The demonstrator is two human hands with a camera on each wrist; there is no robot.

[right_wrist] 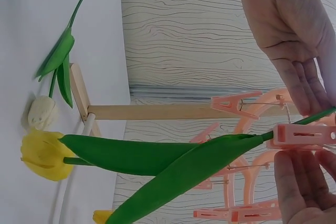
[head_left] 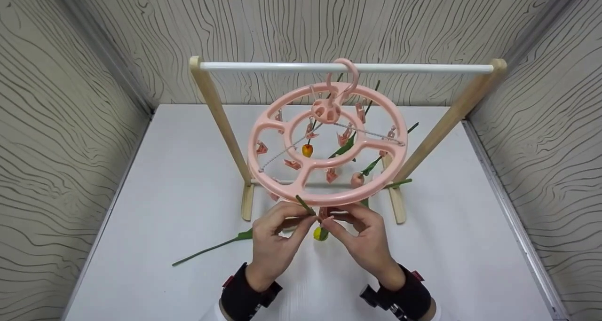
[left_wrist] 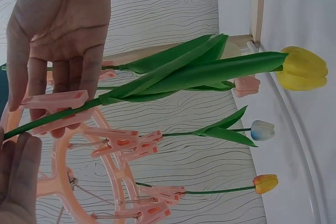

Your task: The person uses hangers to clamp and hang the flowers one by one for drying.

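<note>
My left hand (head_left: 275, 238) pinches the green stem of a yellow tulip (left_wrist: 302, 69) just under the front rim of a round pink clip hanger (head_left: 301, 189). In the left wrist view the bloom points away, with long green leaves along the stem. My right hand (head_left: 364, 241) pinches a pink clothespin (right_wrist: 299, 136) that hangs from the hanger. The stem lies right at this clothespin in both wrist views. Other clothespins on the hanger hold an orange tulip (left_wrist: 265, 183) and a white-blue tulip (left_wrist: 262, 130). A pink tulip (head_left: 357, 180) hangs at the right.
The hanger's hook (head_left: 348, 69) sits over the white bar (head_left: 263, 67) of a wooden stand (head_left: 221, 119). Left of my left hand, a white tulip (right_wrist: 42, 111) lies on the white table (head_left: 188, 208). Wood-grain panels (head_left: 291, 25) enclose the table.
</note>
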